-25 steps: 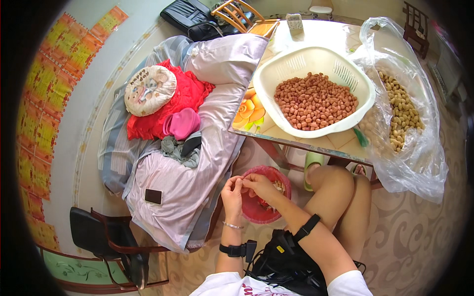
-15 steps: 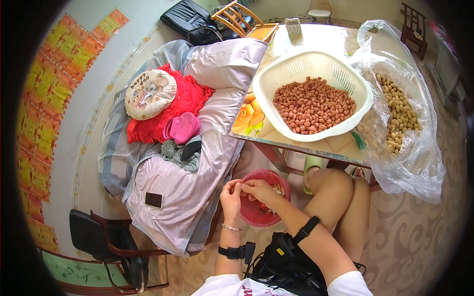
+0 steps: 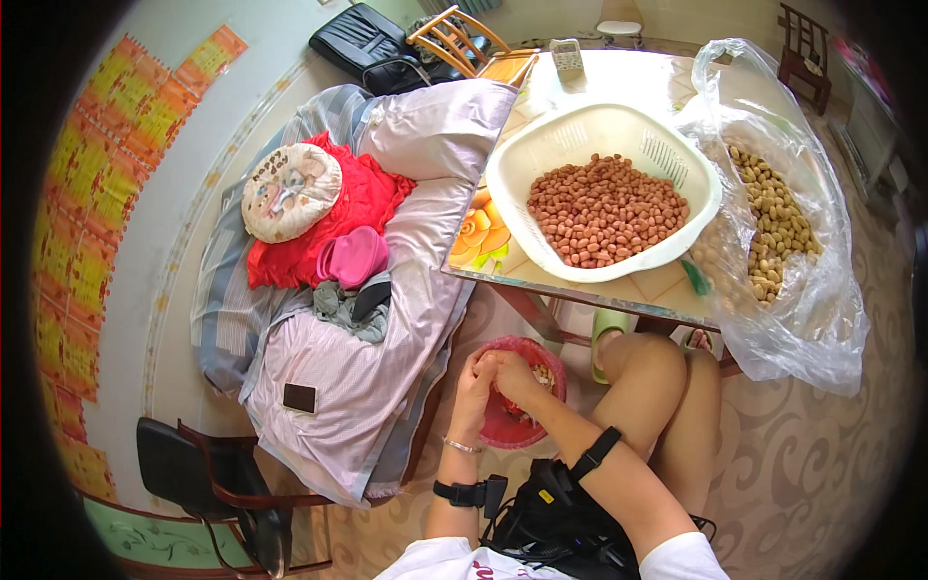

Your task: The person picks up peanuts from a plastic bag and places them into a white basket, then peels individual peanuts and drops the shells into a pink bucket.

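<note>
Over the left part of a red basin point(image 3: 498, 426), my left hand point(image 3: 472, 383) and my right hand point(image 3: 515, 376) meet with their fingers closed together. Whatever is between the fingertips is hidden. Pale shell scraps point(image 3: 543, 379) and some red bits lie in the basin. On the table beyond, a white plastic basket point(image 3: 510, 198) holds a heap of reddish-skinned peanut kernels point(image 3: 604, 215). To its right, a clear plastic bag point(image 3: 807, 338) lies open around peanuts in their shells point(image 3: 776, 227).
The table point(image 3: 638, 302) edge stands just beyond my knees. At left, a cloth-covered sofa point(image 3: 372, 387) carries a phone point(image 3: 300, 397), a pink item point(image 3: 356, 256), a red cushion point(image 3: 387, 186) and a round cushion point(image 3: 290, 193). A black chair point(image 3: 179, 464) is at lower left.
My hands have shifted slightly right and drawn closer together over the basin. The whole view has moved a little.
</note>
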Motion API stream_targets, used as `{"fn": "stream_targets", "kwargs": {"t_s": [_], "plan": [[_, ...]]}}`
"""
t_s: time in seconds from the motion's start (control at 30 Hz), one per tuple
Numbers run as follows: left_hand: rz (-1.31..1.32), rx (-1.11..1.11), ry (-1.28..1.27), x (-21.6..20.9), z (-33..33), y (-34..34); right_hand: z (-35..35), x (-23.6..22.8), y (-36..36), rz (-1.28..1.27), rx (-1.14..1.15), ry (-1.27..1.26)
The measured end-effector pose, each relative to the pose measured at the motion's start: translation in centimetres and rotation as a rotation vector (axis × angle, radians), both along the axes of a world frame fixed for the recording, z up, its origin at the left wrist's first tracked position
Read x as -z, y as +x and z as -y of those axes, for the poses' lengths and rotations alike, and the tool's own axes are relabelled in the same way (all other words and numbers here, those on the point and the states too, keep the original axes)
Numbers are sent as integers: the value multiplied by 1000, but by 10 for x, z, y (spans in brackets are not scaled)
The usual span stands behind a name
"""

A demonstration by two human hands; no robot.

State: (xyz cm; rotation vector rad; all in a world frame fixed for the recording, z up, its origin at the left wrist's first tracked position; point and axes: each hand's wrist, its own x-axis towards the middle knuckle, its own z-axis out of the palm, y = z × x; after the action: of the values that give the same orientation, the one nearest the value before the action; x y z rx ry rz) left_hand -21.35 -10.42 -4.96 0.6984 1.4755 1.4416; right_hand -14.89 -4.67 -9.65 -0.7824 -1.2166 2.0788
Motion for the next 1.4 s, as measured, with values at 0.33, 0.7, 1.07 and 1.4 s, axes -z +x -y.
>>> {"fn": "stream_targets", "kwargs": {"t_s": [0.33,0.7,1.07,1.4], "plan": [[54,-170,-75,-2,-3,15,4,-12,7,160,74,121],[49,-205,-44,1,-2,15,4,-18,8,204,73,142],[-6,-199,-29,15,-2,5,5,-14,5,168,70,152],[40,-244,-33,11,6,-15,1,-21,7,36,-20,-24]]}}
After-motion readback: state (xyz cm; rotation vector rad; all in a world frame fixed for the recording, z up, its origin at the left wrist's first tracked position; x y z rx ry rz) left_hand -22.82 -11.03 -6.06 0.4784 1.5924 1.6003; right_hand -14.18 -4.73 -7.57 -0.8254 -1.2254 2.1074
